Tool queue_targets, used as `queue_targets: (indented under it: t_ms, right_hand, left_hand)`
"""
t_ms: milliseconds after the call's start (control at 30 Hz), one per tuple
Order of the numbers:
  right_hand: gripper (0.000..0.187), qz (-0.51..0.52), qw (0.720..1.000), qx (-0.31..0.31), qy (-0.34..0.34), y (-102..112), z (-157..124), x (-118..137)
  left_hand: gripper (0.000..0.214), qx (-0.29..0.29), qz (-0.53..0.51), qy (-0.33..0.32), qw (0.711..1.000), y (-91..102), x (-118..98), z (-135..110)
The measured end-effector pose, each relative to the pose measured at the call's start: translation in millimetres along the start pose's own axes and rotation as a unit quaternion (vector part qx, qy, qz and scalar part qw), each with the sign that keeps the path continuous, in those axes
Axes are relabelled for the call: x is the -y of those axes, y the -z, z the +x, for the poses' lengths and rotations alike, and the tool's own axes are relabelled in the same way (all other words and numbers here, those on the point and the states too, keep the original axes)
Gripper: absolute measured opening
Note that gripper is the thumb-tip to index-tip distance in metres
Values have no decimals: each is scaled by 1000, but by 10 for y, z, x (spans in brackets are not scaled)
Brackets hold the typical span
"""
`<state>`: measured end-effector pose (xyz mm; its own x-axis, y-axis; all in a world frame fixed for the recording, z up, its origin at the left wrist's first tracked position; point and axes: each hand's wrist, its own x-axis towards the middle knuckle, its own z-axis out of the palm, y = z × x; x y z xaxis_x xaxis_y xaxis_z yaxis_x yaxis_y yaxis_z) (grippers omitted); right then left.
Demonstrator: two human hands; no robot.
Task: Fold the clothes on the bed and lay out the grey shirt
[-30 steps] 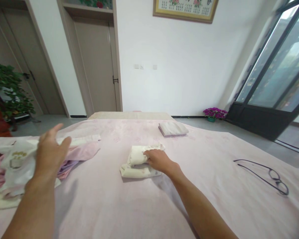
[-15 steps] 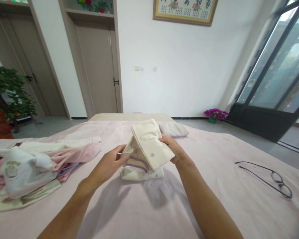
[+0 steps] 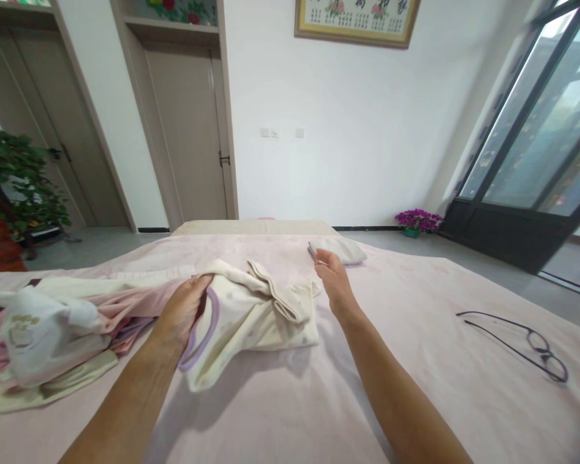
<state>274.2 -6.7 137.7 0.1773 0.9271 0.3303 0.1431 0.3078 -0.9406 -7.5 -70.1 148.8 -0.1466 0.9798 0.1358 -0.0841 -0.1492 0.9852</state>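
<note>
My left hand (image 3: pixel 186 306) is closed on a cream baby top (image 3: pixel 251 316) with faint spots and a purple-trimmed edge. It lifts that trimmed end off the pink sheet, while the rest of the garment lies crumpled, partly folded, in the middle. To the right of the cloth, my right hand (image 3: pixel 332 277) is raised with its fingers loosely bent and nothing visible in them. Just behind this hand lies a flat, folded pale grey-white garment (image 3: pixel 345 251).
A loose heap of pink, white and cream clothes (image 3: pixel 53 335) lies on the left of the pink sheet (image 3: pixel 415 386). Dark-framed glasses (image 3: pixel 522 341) rest on the right. Beyond the sheet stand purple flowers (image 3: pixel 418 220) and a leafy plant (image 3: pixel 14 174).
The folded flap has dropped and come open. My left hand has drawn the purple-trimmed end leftward; my right hand has let go of the cloth.
</note>
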Motion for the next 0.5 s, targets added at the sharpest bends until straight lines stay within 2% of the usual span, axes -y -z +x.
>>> queue_targets:
  t_ms: [33,67,167,233,300,367,400,500]
  right_hand:
    - [44,-1,1000,13,21,-18,-40,36]
    - [42,10,998,53,32,-43,-93,87]
    - [36,28,973,227,34,-145,-304,271]
    - [41,-19,949,305,77,-227,-438,347]
    - [36,-78,926,348,124,-304,-523,343]
    - [19,-114,919,356,127,-359,-539,277]
    - [15,-114,926,341,118,-371,-521,238]
    - [19,-60,966,234,94,-319,-405,175]
  left_hand:
    - [52,-2,18,2,1000,6,-23,-10]
    - [54,0,37,3,999,1,-41,-27]
    - [56,22,47,9,999,-79,-79,-118]
    - [54,39,18,25,999,-161,-108,-208]
    - [51,60,-16,52,997,-227,-151,-304]
    - [49,86,-42,83,992,-245,-211,-386]
    - [48,98,-52,97,989,-232,-246,-417]
    - [48,117,-85,115,983,-135,-350,-458]
